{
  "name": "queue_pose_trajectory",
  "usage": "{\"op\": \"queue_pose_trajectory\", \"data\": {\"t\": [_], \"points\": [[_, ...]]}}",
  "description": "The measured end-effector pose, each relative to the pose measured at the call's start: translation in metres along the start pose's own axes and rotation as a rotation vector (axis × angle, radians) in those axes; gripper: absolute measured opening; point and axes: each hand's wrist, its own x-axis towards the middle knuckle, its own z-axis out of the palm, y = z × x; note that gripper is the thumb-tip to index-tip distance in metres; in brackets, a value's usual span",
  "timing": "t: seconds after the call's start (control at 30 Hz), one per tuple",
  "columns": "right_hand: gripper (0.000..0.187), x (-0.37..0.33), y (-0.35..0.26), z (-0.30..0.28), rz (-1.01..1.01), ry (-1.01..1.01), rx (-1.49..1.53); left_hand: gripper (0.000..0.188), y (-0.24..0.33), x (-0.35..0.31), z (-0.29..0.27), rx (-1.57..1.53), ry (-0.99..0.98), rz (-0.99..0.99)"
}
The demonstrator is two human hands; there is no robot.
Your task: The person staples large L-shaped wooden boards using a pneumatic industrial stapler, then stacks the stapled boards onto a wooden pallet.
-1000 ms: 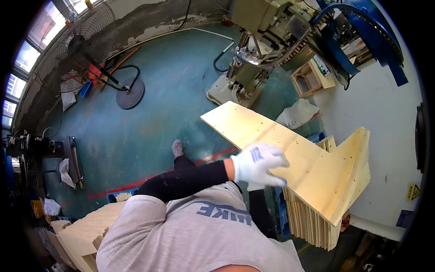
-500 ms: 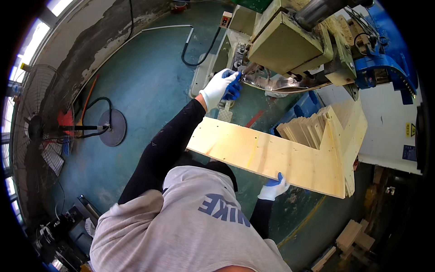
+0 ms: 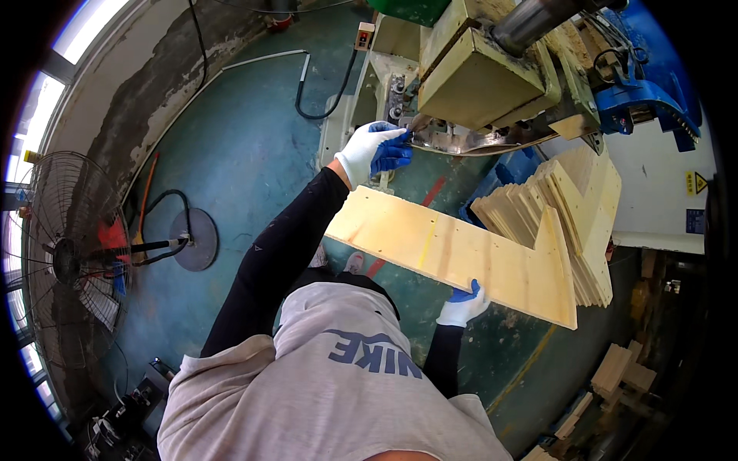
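My right hand (image 3: pixel 464 303), in a white glove with blue fingers, grips the near long edge of an L-shaped plywood board (image 3: pixel 430 238). The thumb lies on top and the other fingers are hidden beneath. Dotted with small holes, the board is held above the floor in front of me. My left hand (image 3: pixel 377 151), gloved alike, is raised beyond the board's left end. Its fingers are curled and pinched beside the metal working part (image 3: pixel 477 143) of a cream-coloured machine (image 3: pixel 484 81); what they hold, if anything, is too small to make out.
A stack of similar L-shaped boards (image 3: pixel 565 196) stands just beyond the held one, beside a blue container (image 3: pixel 501 178). The machine overhangs at the upper right. A caged floor fan (image 3: pixel 65 257) stands left, and wood offcuts (image 3: pixel 615 367) lie at the lower right.
The board in my right hand has come away from the stack, toward me, leaving a gap at its right end. My left hand stays by the machine. The whole view has shifted slightly.
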Motion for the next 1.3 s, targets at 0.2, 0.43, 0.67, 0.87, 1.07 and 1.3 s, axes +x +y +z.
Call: {"op": "queue_pose_trajectory", "data": {"t": [0.2, 0.43, 0.67, 0.87, 1.07, 1.3], "points": [[0.042, 0.006, -0.003, -0.027, -0.024, -0.034, -0.021, 0.011, 0.041, -0.007, -0.016, 0.388, 0.088, 0.423], [0.031, 0.018, -0.010, -0.049, -0.062, 0.014, -0.005, 0.022, 0.099, -0.132, 0.001, 0.509, 0.251, 1.067], [0.049, 0.022, -0.029, -0.022, 0.038, -0.011, 0.087, 0.029, 0.131, -0.205, 0.178, 0.656, -0.440, 1.903], [0.048, 0.028, -0.022, -0.046, 0.014, -0.044, 0.233, 0.036, 0.207, -0.163, 0.364, 1.094, -0.363, 2.094], [0.053, 0.020, -0.032, -0.055, 0.031, -0.081, 0.334, 0.033, 0.203, -0.131, 0.347, 1.495, 0.104, 2.120], [0.026, 0.023, -0.030, -0.086, 0.038, -0.128, 0.287, 0.046, 0.048, -0.154, -0.011, 1.617, 0.251, 1.092]]}}
